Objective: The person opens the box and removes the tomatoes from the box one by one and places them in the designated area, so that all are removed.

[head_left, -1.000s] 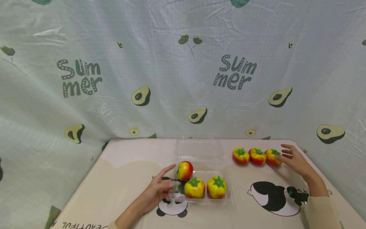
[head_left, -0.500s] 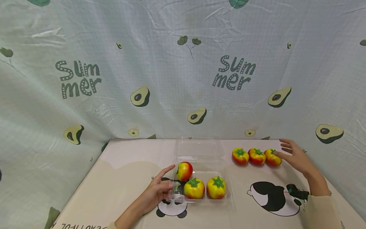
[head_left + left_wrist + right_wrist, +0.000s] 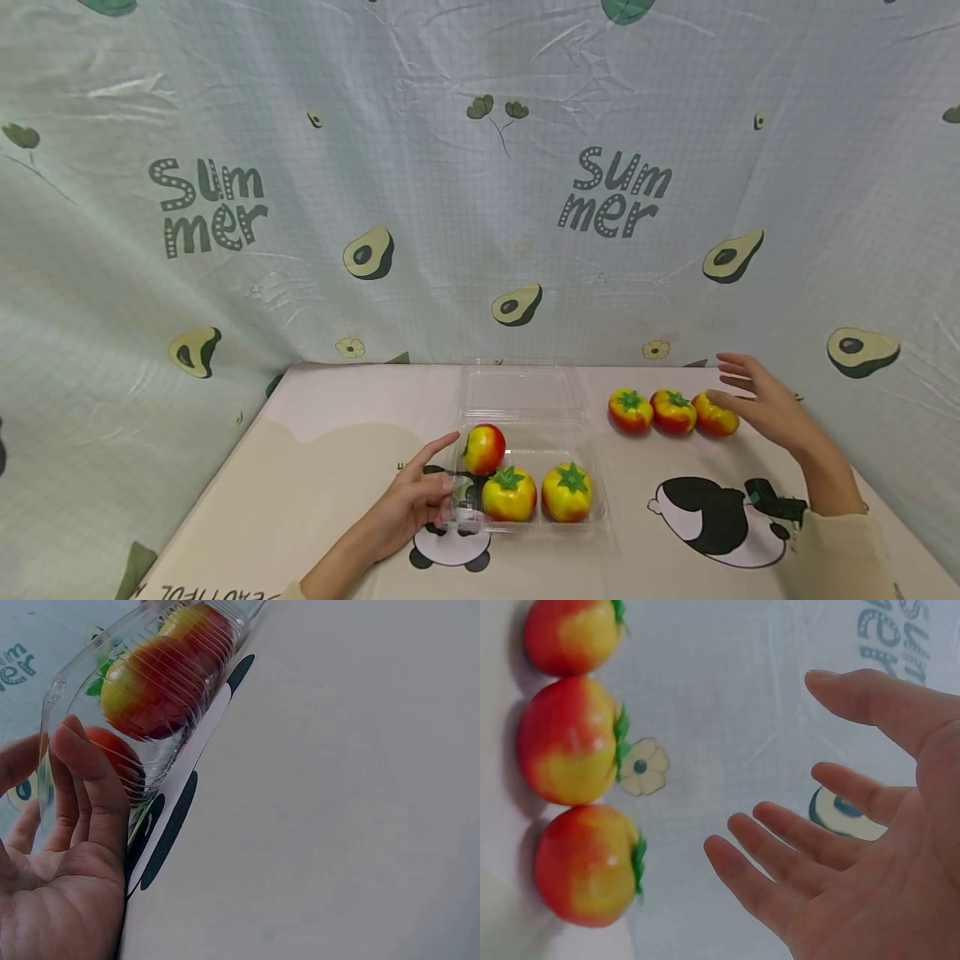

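My left hand (image 3: pixel 408 504) rests at the left side of a hinged clear plastic box (image 3: pixel 555 527), loosely bent fingers against its wall and thumb at the rim. Three glossy red-and-yellow fruits like tomatoes or persimmons, some showing green star-shaped leaves, sit in the box: one back left (image 3: pixel 484 449), one front left (image 3: pixel 510 494), one front right (image 3: pixel 567 492). Spread and holding nothing, my right hand (image 3: pixel 776 412) hovers at a row of three similar fruits, its thumb overlapping the rightmost one (image 3: pixel 716 417) in the head view. The other two are the middle (image 3: pixel 673 412) and left (image 3: pixel 630 410).
The box's clear lid (image 3: pixel 522 390) lies folded back behind it. A pale tablecloth (image 3: pixel 315 483) with printed cartoon figures covers the table. Close behind the table's far edge hangs a cloth curtain (image 3: pixel 435 183) with avocado prints. A small black device (image 3: pixel 776 500) sits at my right wrist.
My right hand has lifted and shifted slightly left, its fingers moving off the right side of the rightmost fruit. My left hand and the box stay where they were.
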Motion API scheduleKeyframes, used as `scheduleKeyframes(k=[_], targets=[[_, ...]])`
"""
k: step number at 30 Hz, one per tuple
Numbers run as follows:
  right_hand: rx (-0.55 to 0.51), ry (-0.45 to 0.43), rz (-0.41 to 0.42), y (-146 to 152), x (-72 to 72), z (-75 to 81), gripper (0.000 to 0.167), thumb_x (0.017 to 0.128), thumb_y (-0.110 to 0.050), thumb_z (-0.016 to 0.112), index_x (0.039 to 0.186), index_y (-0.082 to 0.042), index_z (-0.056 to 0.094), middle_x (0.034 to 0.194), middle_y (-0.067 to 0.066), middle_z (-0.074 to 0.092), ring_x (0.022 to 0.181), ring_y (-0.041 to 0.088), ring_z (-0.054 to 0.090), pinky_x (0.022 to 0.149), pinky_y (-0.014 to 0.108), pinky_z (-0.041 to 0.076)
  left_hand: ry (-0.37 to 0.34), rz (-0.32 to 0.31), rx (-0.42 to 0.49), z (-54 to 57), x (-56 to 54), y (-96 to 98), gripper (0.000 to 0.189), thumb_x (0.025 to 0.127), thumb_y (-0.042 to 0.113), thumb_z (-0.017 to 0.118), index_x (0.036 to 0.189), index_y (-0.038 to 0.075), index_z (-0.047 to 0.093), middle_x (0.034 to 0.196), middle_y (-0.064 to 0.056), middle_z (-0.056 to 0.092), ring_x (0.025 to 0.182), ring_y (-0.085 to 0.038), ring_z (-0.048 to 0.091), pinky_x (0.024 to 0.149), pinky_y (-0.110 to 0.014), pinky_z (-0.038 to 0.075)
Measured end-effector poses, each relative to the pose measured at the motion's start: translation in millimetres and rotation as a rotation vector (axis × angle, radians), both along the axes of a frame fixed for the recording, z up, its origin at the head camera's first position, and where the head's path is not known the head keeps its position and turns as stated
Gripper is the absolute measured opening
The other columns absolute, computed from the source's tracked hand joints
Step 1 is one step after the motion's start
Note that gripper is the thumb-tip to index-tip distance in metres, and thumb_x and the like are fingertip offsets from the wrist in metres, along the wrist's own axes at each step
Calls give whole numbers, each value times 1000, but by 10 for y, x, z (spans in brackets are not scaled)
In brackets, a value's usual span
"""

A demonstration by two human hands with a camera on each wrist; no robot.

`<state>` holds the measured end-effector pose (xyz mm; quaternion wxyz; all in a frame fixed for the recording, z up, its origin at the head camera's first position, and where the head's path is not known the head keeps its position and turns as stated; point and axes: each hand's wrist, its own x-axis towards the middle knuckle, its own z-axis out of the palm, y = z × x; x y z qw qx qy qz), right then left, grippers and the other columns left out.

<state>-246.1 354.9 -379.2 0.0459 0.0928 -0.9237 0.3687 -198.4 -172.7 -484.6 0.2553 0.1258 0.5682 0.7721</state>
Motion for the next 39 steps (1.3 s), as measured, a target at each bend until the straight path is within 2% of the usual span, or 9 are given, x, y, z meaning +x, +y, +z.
scheduleKeyframes(k=[10, 23, 39], targets=[[32, 12, 28, -194, 83, 148, 81, 101, -36, 65, 161, -3, 21, 158, 38, 32, 140, 61, 37, 101, 75, 42, -5, 3, 0, 11, 1, 10, 71, 105, 8, 47, 165, 25, 14, 77, 4, 61, 66, -10, 57, 66, -22, 53], [46, 55, 89, -330, 90, 199, 74, 102, -24, 65, 159, -3, 23, 154, 36, 38, 136, 60, 43, 102, 71, 45, -1, 6, -6, 18, -4, 11, 71, 105, 8, 48, 165, 25, 15, 76, 5, 61, 65, -10, 56, 66, -22, 53], [66, 98, 171, -601, 190, 305, 69, 100, -19, 67, 156, -2, 31, 152, 32, 44, 131, 54, 52, 101, 67, 49, -13, 11, -14, 28, -1, 4, 70, 105, 8, 48, 165, 26, 15, 76, 4, 61, 66, -11, 56, 66, -22, 52]])
